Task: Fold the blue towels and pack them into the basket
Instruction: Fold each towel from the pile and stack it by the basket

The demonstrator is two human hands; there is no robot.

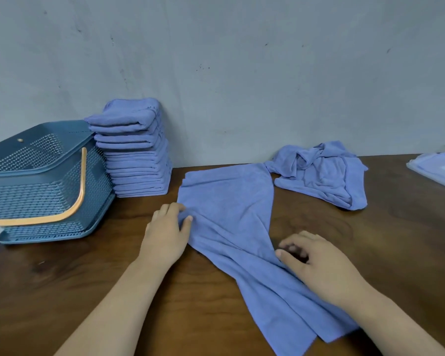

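Pinching the towel (229, 201) at its left edge, the left hand (165, 235) rests alongside.

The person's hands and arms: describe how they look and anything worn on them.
The left hand and right hand are bare, with bare forearms running to the frame's bottom edge. No sleeves, gloves, watch, bracelet or ring shows. The right hand's fingers are blurred.

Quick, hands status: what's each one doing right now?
Left hand: pinching the spread blue cloth towel at its edge.
Right hand: over the same towel, fingers blurred; grip cannot be told.
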